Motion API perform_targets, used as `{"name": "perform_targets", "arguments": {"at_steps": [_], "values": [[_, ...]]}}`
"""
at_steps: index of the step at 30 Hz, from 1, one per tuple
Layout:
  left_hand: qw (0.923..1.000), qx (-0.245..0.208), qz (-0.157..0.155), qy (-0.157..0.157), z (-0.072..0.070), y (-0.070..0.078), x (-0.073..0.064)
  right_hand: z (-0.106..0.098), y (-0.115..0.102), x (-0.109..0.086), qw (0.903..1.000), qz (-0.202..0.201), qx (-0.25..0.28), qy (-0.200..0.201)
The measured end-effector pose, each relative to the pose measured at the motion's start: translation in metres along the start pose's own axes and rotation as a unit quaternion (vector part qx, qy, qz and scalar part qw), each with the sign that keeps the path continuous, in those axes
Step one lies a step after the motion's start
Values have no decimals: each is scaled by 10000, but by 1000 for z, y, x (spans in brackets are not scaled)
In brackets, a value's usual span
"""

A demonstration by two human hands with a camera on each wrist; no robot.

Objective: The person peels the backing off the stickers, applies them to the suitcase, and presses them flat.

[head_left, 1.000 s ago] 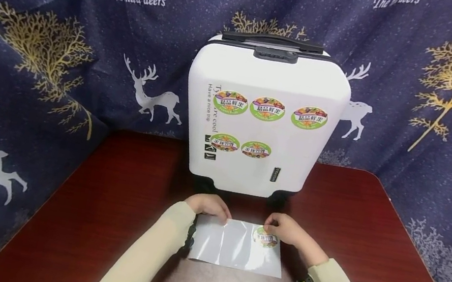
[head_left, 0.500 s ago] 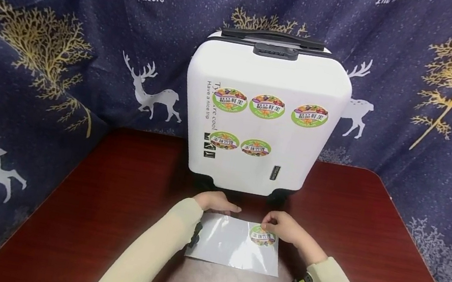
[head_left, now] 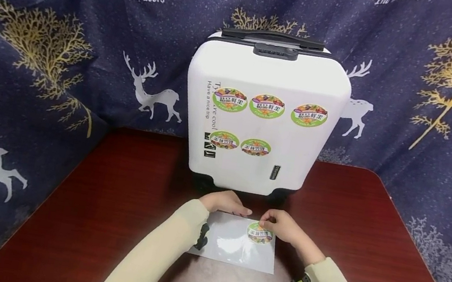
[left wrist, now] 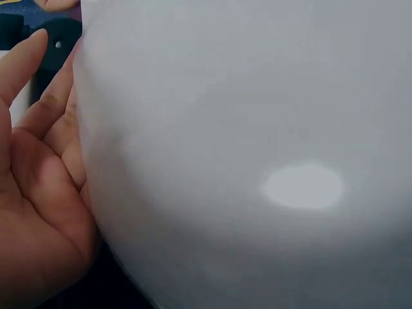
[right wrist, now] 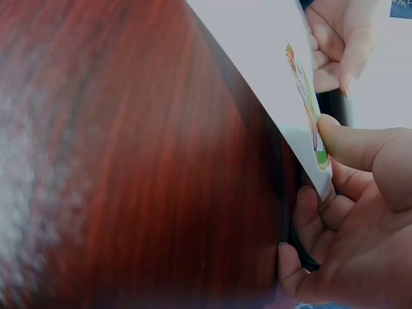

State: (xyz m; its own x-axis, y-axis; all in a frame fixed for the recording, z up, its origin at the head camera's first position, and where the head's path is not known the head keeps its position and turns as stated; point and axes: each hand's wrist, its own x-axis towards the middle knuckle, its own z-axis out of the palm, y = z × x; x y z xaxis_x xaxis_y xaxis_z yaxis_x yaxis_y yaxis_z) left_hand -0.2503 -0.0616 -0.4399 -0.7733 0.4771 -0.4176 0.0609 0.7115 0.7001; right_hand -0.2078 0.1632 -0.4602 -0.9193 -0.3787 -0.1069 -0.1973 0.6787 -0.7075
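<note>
A glossy white sticker sheet [head_left: 215, 241] is held up above the table, with one oval fruit sticker [head_left: 258, 235] near its upper right corner. My right hand [head_left: 283, 226] pinches that corner; in the right wrist view the thumb [right wrist: 354, 145] presses on the sticker's end and the fingers lie behind the sheet. My left hand [head_left: 225, 203] is at the sheet's upper left edge. The left wrist view shows its fingers extended behind the sheet's edge and the thumb [left wrist: 22, 64] standing free, apart from the sheet.
A white suitcase [head_left: 270, 78] stands upright behind the hands, with several similar oval stickers on its front. The dark red table [head_left: 127, 194] extends around both arms. A blue deer-patterned cloth [head_left: 137, 26] hangs behind and at the sides.
My left hand has let go of the sheet's top edge and moved right behind it, its thumb now free. The sheet has shifted slightly left with my right hand still pinching its corner.
</note>
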Motion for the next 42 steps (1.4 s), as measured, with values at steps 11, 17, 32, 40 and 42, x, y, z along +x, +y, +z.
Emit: {"name": "perform_targets", "arguments": {"at_steps": [11, 17, 32, 40, 42], "values": [[9998, 59, 139, 124, 9, 3, 5, 6, 0, 3, 9998, 59, 129, 108], [9997, 174, 25, 197, 11, 3, 6, 4, 2, 3, 9990, -259, 321, 186], [9990, 364, 6, -266, 9, 5, 6, 1, 2, 3, 9979, -556, 315, 131], [9993, 179, 4, -321, 9, 4, 7, 2, -1, 2, 9974, -622, 34, 365], [9996, 12, -23, -295, 9, 4, 7, 2, -2, 1, 9973, -576, -50, 455]]}}
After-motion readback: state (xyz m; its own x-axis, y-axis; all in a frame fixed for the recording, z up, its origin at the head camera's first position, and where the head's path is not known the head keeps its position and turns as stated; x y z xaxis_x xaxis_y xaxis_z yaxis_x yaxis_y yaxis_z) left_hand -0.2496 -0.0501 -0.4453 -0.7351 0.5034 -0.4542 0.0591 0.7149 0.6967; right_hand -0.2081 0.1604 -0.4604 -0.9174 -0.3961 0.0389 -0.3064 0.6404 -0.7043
